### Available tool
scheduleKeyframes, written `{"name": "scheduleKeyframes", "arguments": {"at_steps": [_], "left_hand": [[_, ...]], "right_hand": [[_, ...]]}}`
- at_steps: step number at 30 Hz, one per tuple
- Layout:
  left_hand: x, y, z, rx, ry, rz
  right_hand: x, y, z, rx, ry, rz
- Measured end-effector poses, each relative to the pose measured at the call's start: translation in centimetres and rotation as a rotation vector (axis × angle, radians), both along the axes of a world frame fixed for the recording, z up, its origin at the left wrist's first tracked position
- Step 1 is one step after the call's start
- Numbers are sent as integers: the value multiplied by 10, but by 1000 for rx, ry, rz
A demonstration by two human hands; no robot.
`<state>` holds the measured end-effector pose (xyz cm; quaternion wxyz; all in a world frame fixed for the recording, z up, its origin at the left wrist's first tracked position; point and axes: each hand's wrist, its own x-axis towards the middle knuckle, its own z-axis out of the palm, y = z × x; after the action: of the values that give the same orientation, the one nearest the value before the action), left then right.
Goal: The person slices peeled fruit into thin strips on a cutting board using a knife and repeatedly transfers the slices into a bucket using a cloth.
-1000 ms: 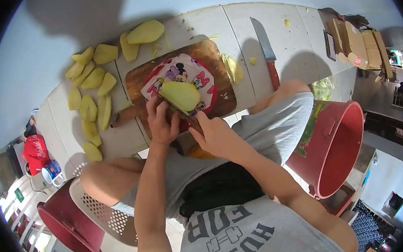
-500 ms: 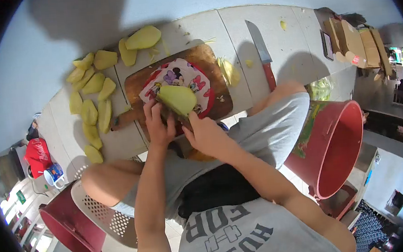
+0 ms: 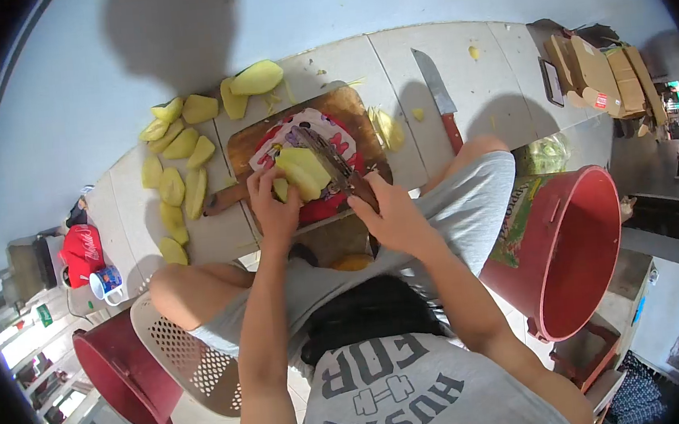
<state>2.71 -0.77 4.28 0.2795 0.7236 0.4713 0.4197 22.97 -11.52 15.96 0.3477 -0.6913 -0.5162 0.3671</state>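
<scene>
My left hand (image 3: 277, 206) is closed on a peeled green-yellow fruit (image 3: 304, 172), with a smaller piece by its fingers. The fruit rests on a red-rimmed cloth (image 3: 261, 153) with cartoon figures, on a wooden cutting board (image 3: 239, 146). A dark-bladed knife (image 3: 327, 155) is in my right hand (image 3: 384, 215), its fingers wrapped round the handle. The blade lies just right of the fruit and points up and left. Several pale green cut pieces (image 3: 181, 144) are spread left of the board. Peelings (image 3: 386, 128) lie at the board's right edge.
A second knife (image 3: 435, 85) with a red handle lies on the tiled surface (image 3: 392, 64). At the right are a large red bucket (image 3: 578, 253) and cardboard boxes (image 3: 596, 72). A perforated basket (image 3: 195, 351), another red bucket (image 3: 121, 373) and a mug (image 3: 107, 283) are at the left.
My right hand has moved right with the knife, and the blade has come away from the fruit's lower left side to its right. A smaller piece now shows at my left fingers.
</scene>
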Motion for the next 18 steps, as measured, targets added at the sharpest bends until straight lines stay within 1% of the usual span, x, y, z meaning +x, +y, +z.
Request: {"name": "scheduleKeyframes", "arguments": {"at_steps": [2, 3, 5, 6, 8, 9, 11, 12, 14, 15, 17, 18], "left_hand": [[-2, -3, 6, -55, 119, 119], [-1, -3, 15, -49, 121, 120], [0, -6, 32, -186, 106, 195], [2, -7, 40, -185, 108, 198], [9, -6, 51, -20, 256, 147], [12, -6, 52, -18, 261, 151], [22, -4, 55, 48, 409, 26], [27, -3, 53, 55, 412, 29], [40, -4, 48, 25, 307, -6], [45, -7, 54, 27, 308, -6], [49, -14, 66, -341, -100, 52], [44, -16, 64, -341, -97, 48]], "right_hand": [[8, -7, 1, -25, 16, 7], [12, -9, 2, -54, 29, 15], [16, -14, 1, -89, 49, 2], [17, -17, 0, -131, 68, -9], [17, -23, -9, -112, 65, -15], [16, -25, -12, -96, 60, -27], [13, -28, -14, -75, 91, -47], [12, -29, -15, -55, 117, -72], [13, -31, -19, -42, 115, -72], [15, -32, -20, -35, 110, -75], [17, -36, -18, -44, 117, -91], [19, -38, -17, -54, 122, -108]]}}
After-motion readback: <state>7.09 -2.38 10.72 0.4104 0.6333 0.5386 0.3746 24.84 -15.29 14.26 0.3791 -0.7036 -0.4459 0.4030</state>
